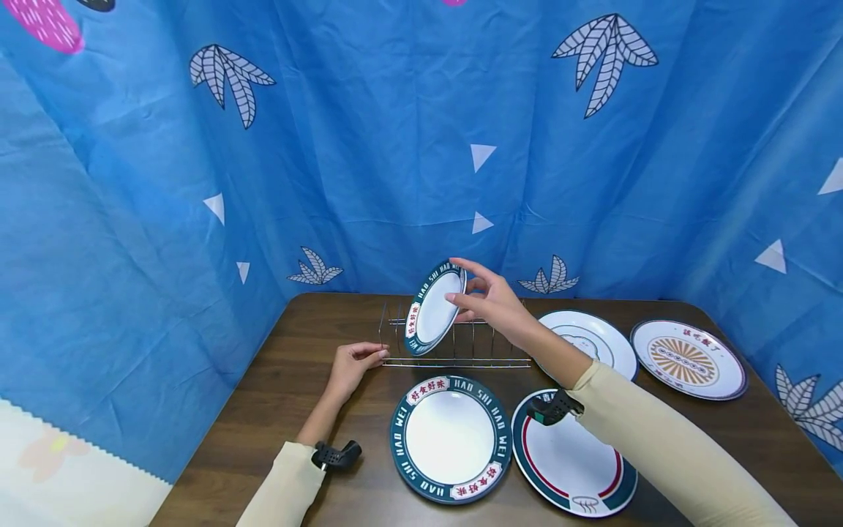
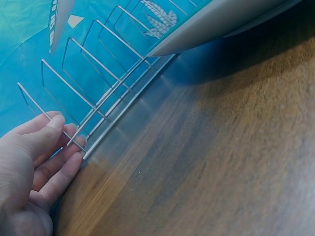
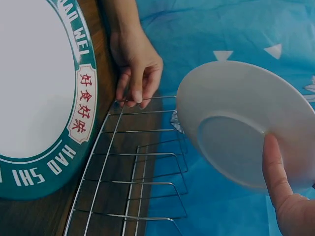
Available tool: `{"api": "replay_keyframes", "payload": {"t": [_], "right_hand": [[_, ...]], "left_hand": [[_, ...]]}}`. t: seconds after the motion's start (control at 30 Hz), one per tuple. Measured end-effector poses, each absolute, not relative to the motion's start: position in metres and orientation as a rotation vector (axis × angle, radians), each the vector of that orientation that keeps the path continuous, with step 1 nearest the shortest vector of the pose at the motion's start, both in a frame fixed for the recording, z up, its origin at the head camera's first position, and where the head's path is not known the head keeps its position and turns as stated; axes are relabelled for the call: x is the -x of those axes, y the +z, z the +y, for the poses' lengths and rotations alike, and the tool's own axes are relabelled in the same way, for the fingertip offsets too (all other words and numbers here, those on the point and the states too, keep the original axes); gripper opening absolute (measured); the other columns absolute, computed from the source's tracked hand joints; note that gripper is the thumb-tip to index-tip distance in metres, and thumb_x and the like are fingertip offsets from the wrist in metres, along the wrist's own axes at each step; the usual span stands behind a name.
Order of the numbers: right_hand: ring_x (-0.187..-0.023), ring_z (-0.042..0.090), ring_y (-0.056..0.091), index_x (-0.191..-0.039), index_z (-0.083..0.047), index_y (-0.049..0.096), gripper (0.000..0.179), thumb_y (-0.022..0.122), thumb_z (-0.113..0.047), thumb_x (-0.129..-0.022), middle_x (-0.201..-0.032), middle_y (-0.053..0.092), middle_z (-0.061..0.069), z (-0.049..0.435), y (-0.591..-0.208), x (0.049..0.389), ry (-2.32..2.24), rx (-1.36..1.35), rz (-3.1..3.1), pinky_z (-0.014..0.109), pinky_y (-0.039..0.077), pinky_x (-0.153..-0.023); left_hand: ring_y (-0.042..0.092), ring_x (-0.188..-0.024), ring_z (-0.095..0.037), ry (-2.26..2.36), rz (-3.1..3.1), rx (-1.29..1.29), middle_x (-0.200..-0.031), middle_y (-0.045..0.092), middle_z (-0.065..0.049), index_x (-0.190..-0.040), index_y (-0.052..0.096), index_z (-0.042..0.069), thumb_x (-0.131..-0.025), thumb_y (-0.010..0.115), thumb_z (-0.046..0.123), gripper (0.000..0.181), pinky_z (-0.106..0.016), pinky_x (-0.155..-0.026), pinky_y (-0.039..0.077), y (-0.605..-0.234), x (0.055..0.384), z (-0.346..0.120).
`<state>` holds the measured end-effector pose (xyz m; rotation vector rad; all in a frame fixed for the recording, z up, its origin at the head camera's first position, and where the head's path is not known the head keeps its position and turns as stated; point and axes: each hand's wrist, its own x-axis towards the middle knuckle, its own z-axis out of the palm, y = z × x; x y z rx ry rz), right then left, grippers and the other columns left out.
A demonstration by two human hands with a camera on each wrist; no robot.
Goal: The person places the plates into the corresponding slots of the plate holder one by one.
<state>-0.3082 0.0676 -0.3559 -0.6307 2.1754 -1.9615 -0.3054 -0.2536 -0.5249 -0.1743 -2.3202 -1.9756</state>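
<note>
My right hand [image 1: 494, 300] holds a small white plate [image 1: 431, 311] with a green lettered rim, tilted on edge above the left part of a wire dish rack [image 1: 474, 362]. The thumb lies over the plate's face. In the right wrist view the pale underside of the plate [image 3: 231, 147] shows, with a finger [image 3: 274, 172] pressed against it. With thumb and fingertips, my left hand [image 1: 352, 369] pinches the rack's left end wire; the left wrist view shows this grip on the wire rack [image 2: 120, 81] up close. The rack's slots hold no plates.
In front of the rack lies a larger green-rimmed plate [image 1: 451, 439]. To its right is a plate with a red ring [image 1: 573, 468], partly under my right forearm. Farther right lie a white plate [image 1: 612, 340] and a sunburst-patterned plate [image 1: 691, 359]. A blue curtain [image 1: 395, 146] hangs behind the wooden table [image 1: 263, 366].
</note>
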Motion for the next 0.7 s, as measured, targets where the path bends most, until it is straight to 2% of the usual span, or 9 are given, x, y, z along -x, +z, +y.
{"api": "replay_keyframes", "payload": {"t": [0.2,0.3,0.43,0.63,0.7], "right_hand": [[-0.094,0.032,0.072,-0.155,-0.022,0.042,0.07,0.075,-0.016,-0.094,-0.116,0.055,0.023,0.047,-0.359,0.32,-1.904,0.648,2.21,0.056,0.06,-0.082],[-0.092,0.033,0.072,-0.155,-0.023,0.042,0.071,0.076,-0.016,-0.093,-0.114,0.056,0.023,0.037,-0.36,0.322,-1.859,0.668,2.252,0.056,0.061,-0.082],[-0.088,0.037,0.07,-0.155,-0.022,0.042,0.071,0.077,-0.018,-0.093,-0.11,0.057,0.022,0.026,-0.36,0.324,-1.812,0.709,2.315,0.05,0.064,-0.076],[-0.08,0.03,0.069,-0.152,-0.025,0.046,0.069,0.078,-0.023,-0.092,-0.104,0.059,0.018,0.01,-0.364,0.328,-1.751,0.726,2.389,0.049,0.064,-0.073],[-0.078,0.027,0.068,-0.151,-0.025,0.047,0.067,0.078,-0.022,-0.092,-0.102,0.059,0.017,0.006,-0.367,0.329,-1.732,0.721,2.398,0.042,0.065,-0.069]], "left_hand": [[0.075,-0.095,-0.025,-1.984,-2.278,0.17,-0.111,0.074,-0.021,-0.109,0.076,-0.005,-0.089,0.077,0.003,0.021,-0.032,-0.082,0.062,-0.527,0.305,-0.252],[0.075,-0.092,-0.023,-1.976,-2.267,0.197,-0.109,0.074,-0.022,-0.107,0.076,-0.005,-0.089,0.077,0.004,0.02,-0.031,-0.08,0.062,-0.528,0.305,-0.252],[0.075,-0.088,-0.021,-1.976,-2.246,0.231,-0.106,0.074,-0.023,-0.104,0.077,-0.006,-0.089,0.076,0.002,0.017,-0.031,-0.078,0.063,-0.528,0.305,-0.251],[0.075,-0.087,-0.019,-1.982,-2.238,0.241,-0.105,0.075,-0.022,-0.104,0.077,-0.006,-0.089,0.076,0.001,0.016,-0.03,-0.078,0.063,-0.528,0.305,-0.252],[0.075,-0.088,-0.02,-1.983,-2.241,0.243,-0.105,0.075,-0.022,-0.104,0.077,-0.006,-0.089,0.076,0.001,0.016,-0.031,-0.078,0.063,-0.528,0.305,-0.252]]}}
